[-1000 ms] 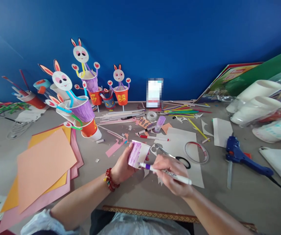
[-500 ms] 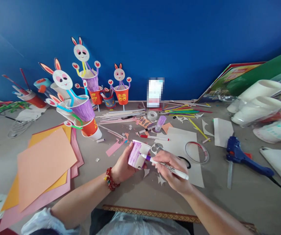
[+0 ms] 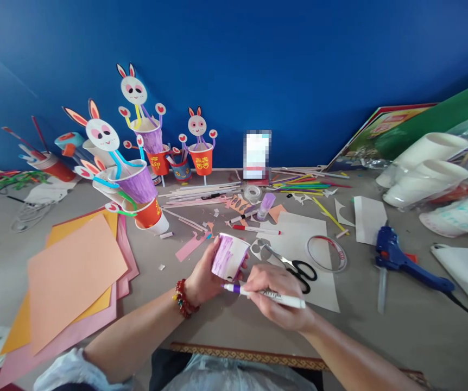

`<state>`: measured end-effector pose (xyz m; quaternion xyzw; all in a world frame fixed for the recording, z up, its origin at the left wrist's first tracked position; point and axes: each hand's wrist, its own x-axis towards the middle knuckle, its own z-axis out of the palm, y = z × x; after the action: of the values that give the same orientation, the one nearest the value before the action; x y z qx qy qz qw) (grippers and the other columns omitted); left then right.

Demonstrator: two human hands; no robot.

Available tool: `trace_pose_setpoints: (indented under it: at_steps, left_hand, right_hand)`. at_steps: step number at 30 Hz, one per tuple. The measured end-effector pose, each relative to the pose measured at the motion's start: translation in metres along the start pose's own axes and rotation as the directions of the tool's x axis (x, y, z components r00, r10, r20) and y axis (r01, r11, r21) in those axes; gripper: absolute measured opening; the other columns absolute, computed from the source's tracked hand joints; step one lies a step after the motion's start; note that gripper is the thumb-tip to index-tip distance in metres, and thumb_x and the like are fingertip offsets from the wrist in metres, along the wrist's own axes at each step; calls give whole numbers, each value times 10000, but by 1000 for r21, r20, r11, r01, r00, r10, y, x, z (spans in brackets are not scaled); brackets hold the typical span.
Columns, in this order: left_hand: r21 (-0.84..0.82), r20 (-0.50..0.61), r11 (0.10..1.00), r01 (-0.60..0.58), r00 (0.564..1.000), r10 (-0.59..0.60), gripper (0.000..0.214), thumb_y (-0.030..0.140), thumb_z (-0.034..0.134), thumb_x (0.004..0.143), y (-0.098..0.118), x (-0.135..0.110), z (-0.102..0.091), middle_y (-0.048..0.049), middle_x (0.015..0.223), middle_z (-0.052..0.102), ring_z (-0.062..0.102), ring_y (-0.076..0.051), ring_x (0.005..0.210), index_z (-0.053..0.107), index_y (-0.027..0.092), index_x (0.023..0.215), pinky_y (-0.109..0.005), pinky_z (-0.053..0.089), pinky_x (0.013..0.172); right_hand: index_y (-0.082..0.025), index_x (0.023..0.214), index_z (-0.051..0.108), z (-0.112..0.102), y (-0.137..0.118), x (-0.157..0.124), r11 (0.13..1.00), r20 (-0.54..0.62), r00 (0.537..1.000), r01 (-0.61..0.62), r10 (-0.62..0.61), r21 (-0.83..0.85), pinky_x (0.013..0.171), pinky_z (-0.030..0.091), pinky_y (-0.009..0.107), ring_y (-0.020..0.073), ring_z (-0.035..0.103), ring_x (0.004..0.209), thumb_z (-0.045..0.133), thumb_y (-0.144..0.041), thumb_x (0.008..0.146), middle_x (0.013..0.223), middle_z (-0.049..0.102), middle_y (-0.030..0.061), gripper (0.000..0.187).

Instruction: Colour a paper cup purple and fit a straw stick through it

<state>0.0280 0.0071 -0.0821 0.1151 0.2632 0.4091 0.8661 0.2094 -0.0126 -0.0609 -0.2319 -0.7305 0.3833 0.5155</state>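
My left hand (image 3: 204, 277), a beaded bracelet at its wrist, is closed around a white paper cup (image 3: 229, 257). Purple strokes cover the cup's left part, while the right part is white with a small dark mark near the lower rim. Between the fingers of my right hand (image 3: 278, 296) is a purple-tipped marker (image 3: 269, 296), its tip just below the cup and apart from its coloured side. Black-handled scissors (image 3: 299, 269) lie beyond my right hand on a white paper sheet (image 3: 321, 293).
Paper-cup rabbit figures (image 3: 134, 179) stand at the back left, behind stacked coloured paper (image 3: 75, 277). Right of the sheet lie a tape roll (image 3: 327, 253) and a blue glue gun (image 3: 405, 266). Paper scraps, straws and a red marker (image 3: 256, 229) are scattered ahead.
The marker has moved down and left, off the cup's side to below it. My right hand shifted down with it, exposing more of the scissors. My left hand keeps the cup nearly still.
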Motion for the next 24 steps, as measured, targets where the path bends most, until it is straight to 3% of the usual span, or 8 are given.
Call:
trace_pose_setpoints:
  at_steps: [3, 6, 8, 11, 13, 19, 21, 24]
  left_hand:
    - [3, 7, 1000, -10, 1000, 10, 549, 557, 489, 928, 1, 0, 1, -119, 939, 704, 661, -200, 757, 641, 112, 1212, -276, 485, 615]
    - [30, -10, 999, -23, 1000, 24, 523, 546, 501, 925, 0, 0, 2, -124, 940, 709, 665, -208, 766, 655, 116, 1179, -281, 489, 618]
    - [31, -15, 999, -21, 1000, 22, 525, 552, 509, 919, -1, 1, 1, -123, 928, 709, 665, -206, 763, 660, 115, 1167, -283, 493, 638]
    - [24, 1, 1000, -13, 1000, 13, 557, 577, 515, 908, -2, 1, -1, -114, 917, 705, 662, -194, 737, 646, 120, 1199, -277, 491, 641]
    - [37, 14, 999, -27, 1000, 26, 566, 577, 508, 913, -2, 0, -1, -115, 927, 706, 664, -194, 743, 634, 124, 1228, -279, 495, 645]
    - [87, 13, 996, -35, 999, 34, 565, 559, 525, 912, -3, -1, -2, -119, 941, 711, 678, -223, 786, 621, 124, 1260, -303, 511, 638]
    - [86, 2, 996, -37, 999, 37, 569, 560, 531, 910, -3, 0, -3, -118, 948, 714, 678, -220, 783, 622, 124, 1263, -301, 509, 639]
    - [92, -21, 995, -43, 999, 45, 570, 563, 547, 901, -4, 0, -3, -111, 932, 722, 678, -204, 766, 627, 127, 1261, -282, 497, 641]
  right_hand:
    - [-206, 940, 673, -2, -1, 0, 1000, -49, 999, -7, 7, -2, 548, 486, 278, 152, 613, 588, 560, -96, 866, 696, 680, 26, 174]
    - [-208, 992, 675, -5, -1, 0, 994, -146, 986, -88, 78, -65, 552, 490, 279, 154, 622, 609, 549, -97, 887, 736, 678, 34, 198]
    - [-207, 971, 673, -4, -1, 1, 994, -121, 989, -88, 80, -62, 546, 483, 270, 146, 617, 598, 556, -84, 878, 731, 679, 29, 194]
    - [-203, 931, 670, 1, -3, 4, 1000, -7, 1000, 14, -14, 8, 543, 480, 267, 142, 608, 579, 568, -61, 843, 695, 684, 22, 195]
    - [-202, 943, 674, 1, -4, 5, 1000, -5, 1000, 30, -30, 4, 552, 487, 274, 149, 616, 592, 569, -58, 840, 692, 684, 24, 206]
    - [-209, 1006, 683, -12, 4, -1, 986, -215, 972, -124, 98, -112, 557, 500, 281, 162, 623, 657, 552, -110, 902, 769, 659, 42, 195]
    - [-210, 988, 679, -11, 4, -1, 989, -192, 978, -107, 86, -105, 558, 495, 283, 159, 613, 642, 555, -106, 895, 745, 652, 33, 186]
    - [-214, 955, 674, -8, 1, 2, 996, -45, 999, 7, -11, -90, 557, 483, 283, 150, 597, 596, 562, -71, 864, 678, 653, 12, 203]
